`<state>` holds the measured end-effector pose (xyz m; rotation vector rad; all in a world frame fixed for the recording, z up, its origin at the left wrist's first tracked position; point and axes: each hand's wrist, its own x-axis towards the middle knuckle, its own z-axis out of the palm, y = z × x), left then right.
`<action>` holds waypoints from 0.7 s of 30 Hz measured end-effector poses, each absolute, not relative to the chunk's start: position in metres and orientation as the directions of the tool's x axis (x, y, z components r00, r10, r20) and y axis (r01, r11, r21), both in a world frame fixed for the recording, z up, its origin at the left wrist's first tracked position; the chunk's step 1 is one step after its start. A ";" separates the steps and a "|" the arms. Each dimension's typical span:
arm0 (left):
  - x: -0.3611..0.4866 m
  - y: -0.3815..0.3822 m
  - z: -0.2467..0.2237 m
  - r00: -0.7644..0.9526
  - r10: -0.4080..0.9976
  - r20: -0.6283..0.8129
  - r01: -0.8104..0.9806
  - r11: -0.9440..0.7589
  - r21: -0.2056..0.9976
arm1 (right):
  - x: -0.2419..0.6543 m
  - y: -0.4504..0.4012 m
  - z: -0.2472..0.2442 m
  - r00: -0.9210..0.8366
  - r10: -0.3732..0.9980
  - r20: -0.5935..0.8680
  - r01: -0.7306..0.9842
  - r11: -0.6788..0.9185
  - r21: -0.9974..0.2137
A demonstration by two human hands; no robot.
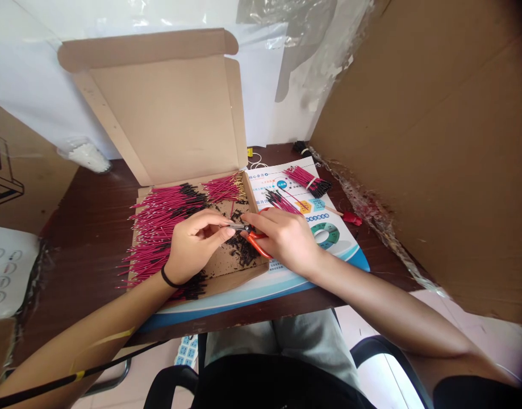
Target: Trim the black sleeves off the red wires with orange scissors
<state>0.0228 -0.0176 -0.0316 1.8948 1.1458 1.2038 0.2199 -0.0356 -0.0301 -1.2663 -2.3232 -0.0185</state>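
Note:
My right hand (286,237) is closed round the orange handles of small cutters (256,240), whose blades point left and reach the fingertips of my left hand (196,241). The thumb and index finger of my left hand are pinched at the blade tips; what they hold is too small to make out. A short red wire (232,209) shows just above the blades. Beneath both hands lies an open cardboard box (218,282) with piles of magenta wires with black ends (158,221), more magenta wires with gold tips (224,187) and black scraps (243,253).
On a printed sheet (278,284) right of the box lie a banded wire bundle (309,180) and loose wires (282,200). A red-tipped tool (350,218) is further right. Cardboard walls (435,142) flank the table; a clear bag (88,156) stands back left.

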 end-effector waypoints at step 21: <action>0.023 -0.020 -0.032 0.200 0.932 0.302 0.264 -0.348 0.900 | 0.217 -0.035 -0.027 -0.379 0.830 0.409 0.766 0.530 -0.365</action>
